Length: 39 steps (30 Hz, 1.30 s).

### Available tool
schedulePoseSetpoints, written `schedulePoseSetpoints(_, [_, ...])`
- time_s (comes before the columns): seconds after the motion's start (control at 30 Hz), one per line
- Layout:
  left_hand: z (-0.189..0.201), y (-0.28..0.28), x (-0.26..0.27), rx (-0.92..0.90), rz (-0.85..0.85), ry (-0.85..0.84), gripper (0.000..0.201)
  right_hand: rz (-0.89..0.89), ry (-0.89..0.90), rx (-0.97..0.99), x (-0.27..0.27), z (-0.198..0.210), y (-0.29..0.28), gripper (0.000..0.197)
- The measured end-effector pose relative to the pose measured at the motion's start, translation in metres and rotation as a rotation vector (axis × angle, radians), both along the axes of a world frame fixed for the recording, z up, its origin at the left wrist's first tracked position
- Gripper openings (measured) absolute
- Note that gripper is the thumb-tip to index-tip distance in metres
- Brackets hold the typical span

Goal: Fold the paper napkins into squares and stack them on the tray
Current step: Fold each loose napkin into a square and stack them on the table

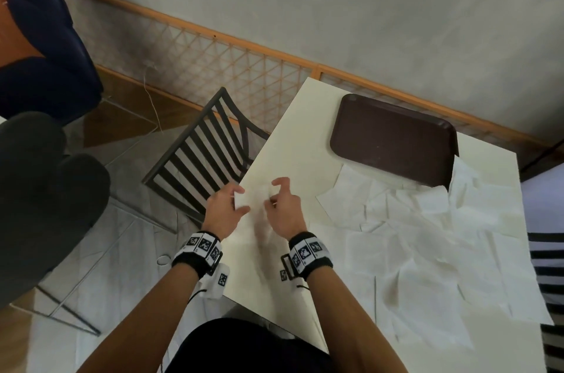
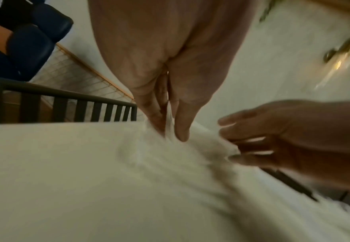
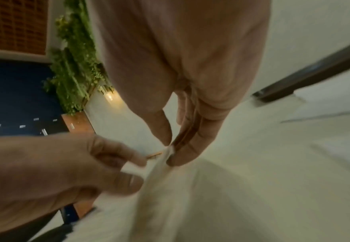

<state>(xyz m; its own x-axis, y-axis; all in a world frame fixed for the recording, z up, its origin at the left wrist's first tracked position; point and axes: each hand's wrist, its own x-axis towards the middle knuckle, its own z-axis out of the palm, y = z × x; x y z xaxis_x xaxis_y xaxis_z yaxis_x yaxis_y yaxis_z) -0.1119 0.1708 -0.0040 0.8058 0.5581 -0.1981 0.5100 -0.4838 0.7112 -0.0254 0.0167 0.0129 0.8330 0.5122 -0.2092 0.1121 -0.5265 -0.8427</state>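
Observation:
A white paper napkin [image 1: 254,214] hangs blurred between my two hands above the table's near left part. My left hand [image 1: 227,204] pinches its left top corner between thumb and fingers [image 2: 171,121]. My right hand [image 1: 282,204] pinches the right top corner [image 3: 170,150], its index finger raised. The napkin [image 2: 190,147] droops toward the tabletop. The dark brown tray [image 1: 393,140] lies bare at the table's far side, well beyond both hands. Several unfolded white napkins [image 1: 433,238] lie spread on the table to the right of my hands.
The cream table [image 1: 293,140] ends just left of my left hand. A dark slatted chair [image 1: 201,153] stands against that edge. A wood lattice rail [image 1: 244,67] runs along the wall behind. A dark seat [image 1: 39,198] stands at the left, striped fabric [image 1: 546,266] at the right.

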Motion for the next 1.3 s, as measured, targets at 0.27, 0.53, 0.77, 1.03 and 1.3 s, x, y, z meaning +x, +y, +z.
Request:
schedulePoseSetpoints(0.27, [-0.001,-0.017,-0.006,0.252,-0.027,0.157,0.055,0.259,-0.298,-0.807,0.039,0.007,-0.129,0.053])
schedulePoseSetpoints(0.53, [0.023,-0.066,-0.006,0.078,-0.109,-0.137,0.029,0.274,-0.221,-0.692,0.055,0.008,-0.19,0.028])
schedulePoseSetpoints(0.77, [0.053,-0.134,0.015,-0.319,-0.144,-0.141,0.046,0.056,-0.223,-0.266,0.053,0.046,-0.197,0.009])
schedulePoseSetpoints(1.03, [0.09,-0.163,0.025,-0.834,-0.093,-0.295,0.051,-0.057,0.04,0.394,0.038,0.088,-0.2,0.011])
schedulePoseSetpoints(1.3, [0.126,-0.149,0.017,-0.536,-0.184,-0.583,0.033,-0.072,0.034,0.616,0.038,0.093,-0.201,0.012])
